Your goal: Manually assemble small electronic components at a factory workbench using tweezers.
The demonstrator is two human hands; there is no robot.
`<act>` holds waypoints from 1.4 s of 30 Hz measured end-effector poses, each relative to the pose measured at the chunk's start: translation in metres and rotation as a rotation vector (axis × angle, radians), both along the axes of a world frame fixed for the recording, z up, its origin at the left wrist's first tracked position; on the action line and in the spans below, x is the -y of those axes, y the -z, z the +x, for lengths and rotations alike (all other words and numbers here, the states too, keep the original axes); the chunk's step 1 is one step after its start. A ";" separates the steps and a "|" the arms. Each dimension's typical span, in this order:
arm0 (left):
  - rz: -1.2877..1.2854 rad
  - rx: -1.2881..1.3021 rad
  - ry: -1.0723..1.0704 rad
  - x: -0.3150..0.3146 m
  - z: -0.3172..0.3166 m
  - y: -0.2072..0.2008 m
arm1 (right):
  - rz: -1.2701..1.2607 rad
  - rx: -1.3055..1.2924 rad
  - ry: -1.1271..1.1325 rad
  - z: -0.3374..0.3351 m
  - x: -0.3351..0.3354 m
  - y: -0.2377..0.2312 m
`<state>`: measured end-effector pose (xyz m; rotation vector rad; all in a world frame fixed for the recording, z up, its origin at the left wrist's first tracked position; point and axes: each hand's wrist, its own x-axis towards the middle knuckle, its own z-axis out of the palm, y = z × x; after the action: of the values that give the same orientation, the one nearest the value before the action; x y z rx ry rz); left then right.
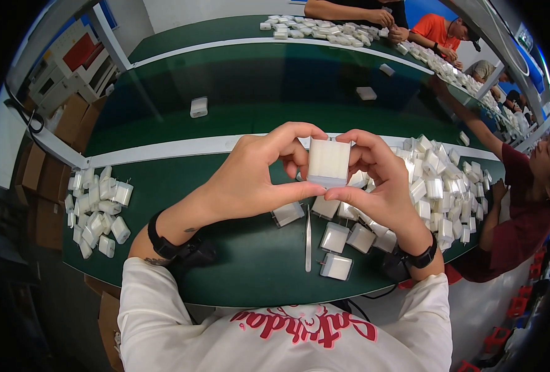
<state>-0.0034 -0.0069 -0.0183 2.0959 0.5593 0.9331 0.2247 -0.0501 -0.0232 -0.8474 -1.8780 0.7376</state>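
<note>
Between both hands I hold up a white plug-in charger (329, 160), squarish, with a clear cover or film around it. My left hand (259, 167) grips its left side, thumb at the lower edge and fingers at the upper corner. My right hand (377, 177) grips the opposite side in the same way. Below them on the green table (244, 260) lies a pair of metal tweezers (308, 239). Several loose chargers are scattered beside it, among them one charger (337, 266) close to the front edge. Small prongs show on some of them.
A large charger pile (439, 186) spreads at the right, a smaller charger pile (98, 208) at the left. Beyond a white rail (182, 149) runs a dark green belt (256, 93) carrying a few chargers. A co-worker (523, 192) reaches across from the right; others work at the far side.
</note>
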 end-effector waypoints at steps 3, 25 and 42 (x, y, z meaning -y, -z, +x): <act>0.111 -0.003 -0.029 0.002 0.002 0.003 | 0.045 0.016 0.018 -0.001 -0.001 0.005; 0.487 -0.535 -0.388 -0.162 0.049 0.064 | 0.087 0.501 0.037 0.005 0.012 -0.018; -0.427 0.058 0.060 -0.186 0.145 0.069 | 0.092 0.368 0.038 0.019 0.003 -0.023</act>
<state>0.1413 0.1792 -0.0877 1.6880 0.6031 0.7599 0.2436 -0.0529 -0.0003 -1.0084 -2.1940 0.4907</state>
